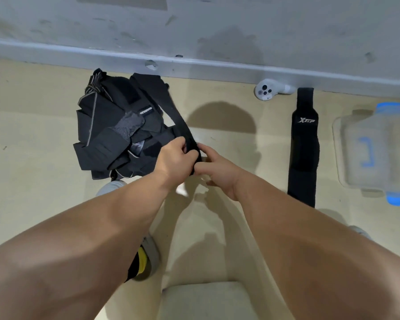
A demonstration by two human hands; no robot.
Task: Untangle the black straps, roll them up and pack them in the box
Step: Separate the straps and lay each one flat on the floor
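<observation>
Bare arms up close, left hand and right hand both pinching the near end of one black strap. Far end caught in the strap pile on the floor. Untangling step. Next: tug free gently, roll, pack in clear box.

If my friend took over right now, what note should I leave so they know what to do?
Left hand and right hand both grip the lower end of one black strap, which runs up over the tangled pile on the floor.
A logo strap lies flat to the right, the clear box beyond it.
Done: one strap laid out.
Left: untangle the rest, roll them all, pack them.
</observation>
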